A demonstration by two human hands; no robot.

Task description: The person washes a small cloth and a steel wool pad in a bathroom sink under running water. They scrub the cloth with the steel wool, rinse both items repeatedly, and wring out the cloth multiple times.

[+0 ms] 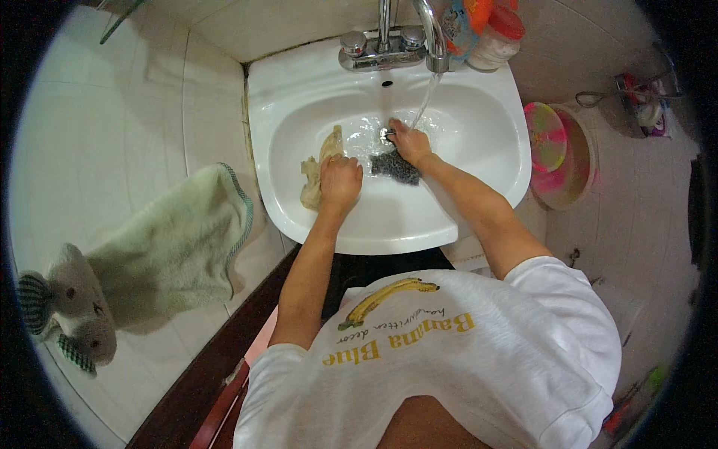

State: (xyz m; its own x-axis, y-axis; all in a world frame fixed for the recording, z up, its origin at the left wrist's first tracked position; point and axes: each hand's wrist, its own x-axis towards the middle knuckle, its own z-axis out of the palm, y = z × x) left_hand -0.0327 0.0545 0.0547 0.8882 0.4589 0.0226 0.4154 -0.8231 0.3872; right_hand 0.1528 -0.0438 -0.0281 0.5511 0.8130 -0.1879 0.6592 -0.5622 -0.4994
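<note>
My left hand [341,178] is curled over a wet beige cloth [312,188] on the left side of the white washbasin [477,120]. Part of the cloth sticks up past my knuckles. Near the basin's drain [387,134], my right hand [412,145] has its fingertips at the metal fitting; whether they grip it is hidden. A dark grey speckled cloth [397,166] lies in the shallow water just below that hand, at its wrist. Water pours from the curved chrome spout [437,60] close beside my right fingers.
Chrome tap knobs [354,44] stand at the basin's back. A red-lidded jar [496,42] and a blue-and-orange packet [461,31] sit at the back right corner. A pale green towel [174,247] with a plush animal head hangs at left. Colourful plastic basins [572,163] are at right.
</note>
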